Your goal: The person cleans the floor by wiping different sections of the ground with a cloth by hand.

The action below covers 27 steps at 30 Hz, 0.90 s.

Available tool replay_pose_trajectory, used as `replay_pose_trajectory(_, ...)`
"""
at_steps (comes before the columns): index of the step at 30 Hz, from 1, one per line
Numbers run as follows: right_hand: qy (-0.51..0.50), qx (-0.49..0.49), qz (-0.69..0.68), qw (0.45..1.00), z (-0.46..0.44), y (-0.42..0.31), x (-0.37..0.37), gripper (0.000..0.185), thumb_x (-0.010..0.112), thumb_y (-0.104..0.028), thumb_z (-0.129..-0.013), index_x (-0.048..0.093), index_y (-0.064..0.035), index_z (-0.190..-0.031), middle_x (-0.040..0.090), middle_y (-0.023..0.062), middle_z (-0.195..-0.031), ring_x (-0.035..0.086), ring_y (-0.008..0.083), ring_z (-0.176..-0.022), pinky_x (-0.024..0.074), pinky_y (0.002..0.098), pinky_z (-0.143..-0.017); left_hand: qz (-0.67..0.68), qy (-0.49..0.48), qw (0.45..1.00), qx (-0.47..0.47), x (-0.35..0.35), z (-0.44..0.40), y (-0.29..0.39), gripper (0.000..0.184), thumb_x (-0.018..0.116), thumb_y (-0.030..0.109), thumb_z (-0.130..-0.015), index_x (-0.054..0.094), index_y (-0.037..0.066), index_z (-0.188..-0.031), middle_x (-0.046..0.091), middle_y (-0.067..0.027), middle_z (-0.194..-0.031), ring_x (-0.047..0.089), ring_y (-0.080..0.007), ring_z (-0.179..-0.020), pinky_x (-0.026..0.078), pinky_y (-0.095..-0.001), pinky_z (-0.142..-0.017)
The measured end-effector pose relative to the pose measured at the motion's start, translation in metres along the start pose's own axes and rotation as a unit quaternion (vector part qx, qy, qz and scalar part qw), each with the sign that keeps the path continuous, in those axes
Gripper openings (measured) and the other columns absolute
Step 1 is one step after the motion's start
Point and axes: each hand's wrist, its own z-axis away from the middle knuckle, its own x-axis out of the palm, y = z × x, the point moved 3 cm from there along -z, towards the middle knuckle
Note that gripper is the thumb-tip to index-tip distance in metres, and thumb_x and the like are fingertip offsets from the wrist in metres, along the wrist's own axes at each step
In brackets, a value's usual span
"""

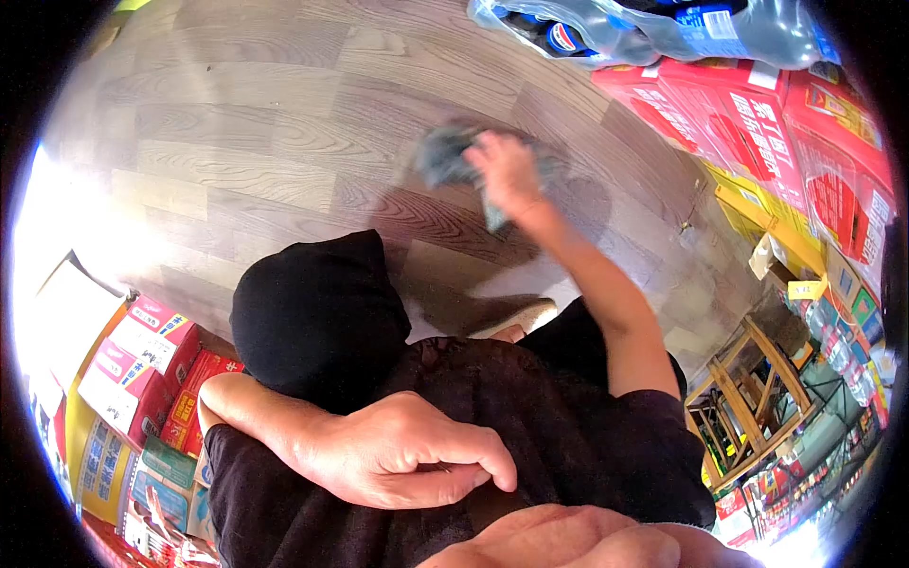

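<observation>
My right hand (507,175), slightly blurred, is on a crumpled grey-green cloth (447,156) against the wood-patterned floor (284,133). The cloth spreads out on both sides of the fingers, and one end hangs back below the palm. My left hand (402,450) is bent across my chest over the dark shirt (559,445). Its fingers are curled, with thumb and forefinger drawn together close to the fabric; whether they pinch the shirt is hidden. Below the arms show my black-clad knee (317,317) and part of a shoe (530,320).
Shrink-wrapped bottles (653,33) and stacked red cartons (739,123) line the upper right, with yellow boxes (772,213) beside them. A wooden stool (757,398) stands at the lower right near loaded shelves. Red and white boxes (137,369) are piled at the left.
</observation>
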Motion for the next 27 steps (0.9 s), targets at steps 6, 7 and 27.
replay_pose_trajectory(6,0.189,0.248,0.164,0.936,0.071,0.199,-0.077,0.043,0.065,-0.011,-0.072,0.062,-0.0159,-0.114,0.058,0.0176,-0.119,0.056,0.0353,-0.105,0.046,0.0455,-0.089,0.026,0.004,1.0,-0.008,0.003,-0.001,0.002,0.022,0.053,0.004,-0.093,0.062,0.0,-0.112,0.066,-0.0101,-0.082,0.064,-0.0207,-0.065,0.048,-0.0288,-0.057)
replay_pose_trajectory(7,0.211,0.321,0.172,0.907,0.091,0.225,-0.078,0.043,0.066,-0.014,-0.072,0.061,-0.0161,-0.115,0.059,0.0174,-0.117,0.057,0.0342,-0.104,0.0461,0.0447,-0.089,0.028,-0.001,0.999,-0.015,0.003,-0.002,0.002,0.022,0.053,0.003,-0.093,0.063,0.0,-0.112,0.067,-0.01,-0.081,0.064,-0.021,-0.064,0.049,-0.0289,-0.057)
replay_pose_trajectory(27,0.089,-0.113,0.018,0.989,-0.022,-0.076,0.034,0.014,0.057,-0.018,-0.081,0.063,-0.0159,-0.093,0.055,0.0072,-0.106,0.051,0.0255,-0.1,0.0414,0.0404,-0.081,-0.047,-0.035,0.995,-0.078,0.014,-0.035,-0.013,0.024,0.056,-0.005,-0.085,0.065,-0.001,-0.107,0.067,-0.0084,-0.077,0.067,-0.0177,-0.064,0.054,-0.0275,-0.058)
